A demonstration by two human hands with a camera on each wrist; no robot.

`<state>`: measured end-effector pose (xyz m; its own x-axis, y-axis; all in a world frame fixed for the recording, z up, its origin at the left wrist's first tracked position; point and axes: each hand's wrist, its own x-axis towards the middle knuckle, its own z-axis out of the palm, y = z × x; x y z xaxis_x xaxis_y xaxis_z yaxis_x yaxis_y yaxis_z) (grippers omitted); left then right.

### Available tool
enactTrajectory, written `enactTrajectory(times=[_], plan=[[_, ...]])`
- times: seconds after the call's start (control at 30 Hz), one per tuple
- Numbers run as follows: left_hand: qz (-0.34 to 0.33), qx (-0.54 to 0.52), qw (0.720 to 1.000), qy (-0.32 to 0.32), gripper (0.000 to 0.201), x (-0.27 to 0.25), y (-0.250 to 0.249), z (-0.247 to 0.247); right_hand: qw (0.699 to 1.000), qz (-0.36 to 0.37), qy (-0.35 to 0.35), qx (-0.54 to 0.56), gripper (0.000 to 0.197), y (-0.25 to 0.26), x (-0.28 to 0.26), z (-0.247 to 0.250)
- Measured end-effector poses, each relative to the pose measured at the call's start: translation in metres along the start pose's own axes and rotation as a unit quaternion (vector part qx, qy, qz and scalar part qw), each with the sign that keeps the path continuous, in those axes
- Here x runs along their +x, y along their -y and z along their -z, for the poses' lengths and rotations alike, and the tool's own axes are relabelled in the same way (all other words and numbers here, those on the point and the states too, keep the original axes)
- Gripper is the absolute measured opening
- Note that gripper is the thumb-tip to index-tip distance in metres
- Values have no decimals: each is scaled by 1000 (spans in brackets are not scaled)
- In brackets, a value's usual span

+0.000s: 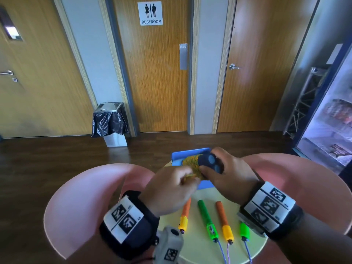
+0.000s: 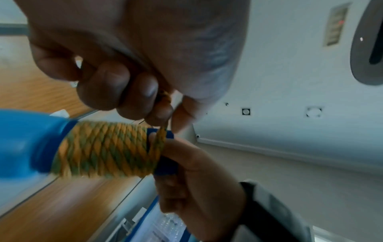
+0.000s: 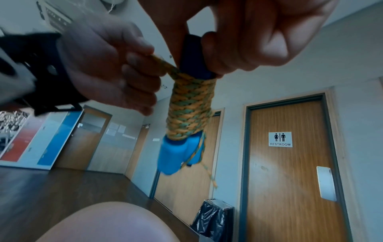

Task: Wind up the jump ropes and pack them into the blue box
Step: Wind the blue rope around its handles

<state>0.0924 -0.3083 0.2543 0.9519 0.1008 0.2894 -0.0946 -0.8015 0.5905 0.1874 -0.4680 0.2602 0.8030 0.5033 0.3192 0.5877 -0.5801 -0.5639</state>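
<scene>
A white sign [image 1: 150, 13] on the middle wooden door [image 1: 152, 82] reads "RESTROOM" in black capitals under two standing figures split by a vertical bar — the same sign [image 3: 280, 139] shows again in the right wrist view, fixed to that door [image 3: 290, 172]. The metal plate [image 1: 183, 56] at the door's edge carries a faint word at its top — it looks like "PUSH" but is too pale to be sure. The wrist bands [image 1: 123, 218] bear black-and-white square code patterns with tiny characters beside them, too small to read.
</scene>
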Motion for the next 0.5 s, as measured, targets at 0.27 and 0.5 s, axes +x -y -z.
enactTrajectory(times=[0.27, 0.5], plan=[[-143, -7, 989, 23, 44, 34, 20, -12, 976, -8, 168, 137, 58, -13, 17, 30], [-72, -101, 990, -64, 41, 54, -13, -51, 924, -68, 152, 345, 17, -49, 12, 52]])
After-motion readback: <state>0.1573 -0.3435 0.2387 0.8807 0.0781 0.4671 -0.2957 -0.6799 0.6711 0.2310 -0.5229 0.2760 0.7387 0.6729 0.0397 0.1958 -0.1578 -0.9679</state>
